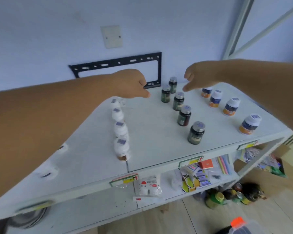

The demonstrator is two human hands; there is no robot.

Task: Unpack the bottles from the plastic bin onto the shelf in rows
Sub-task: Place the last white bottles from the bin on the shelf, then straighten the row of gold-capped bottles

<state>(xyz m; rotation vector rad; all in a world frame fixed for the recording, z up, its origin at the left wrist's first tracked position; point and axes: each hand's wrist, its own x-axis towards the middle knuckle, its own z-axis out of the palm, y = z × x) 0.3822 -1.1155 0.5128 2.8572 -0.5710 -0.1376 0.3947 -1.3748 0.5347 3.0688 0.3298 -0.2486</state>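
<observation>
The white shelf (150,149) is the largest thing here. Both hands hover over its far end, apart from each other. The left hand (134,85) has its grip curled in, with nothing visible inside. The right hand (200,75) has its grip loosely spread and empty. On the top board stand rows from near to far: white-wrapped bottles (119,129) left, dark bottles (183,115) in the middle, orange-and-white bottles (231,107) right. A corner of the plastic bin (240,226) shows near right.
</observation>
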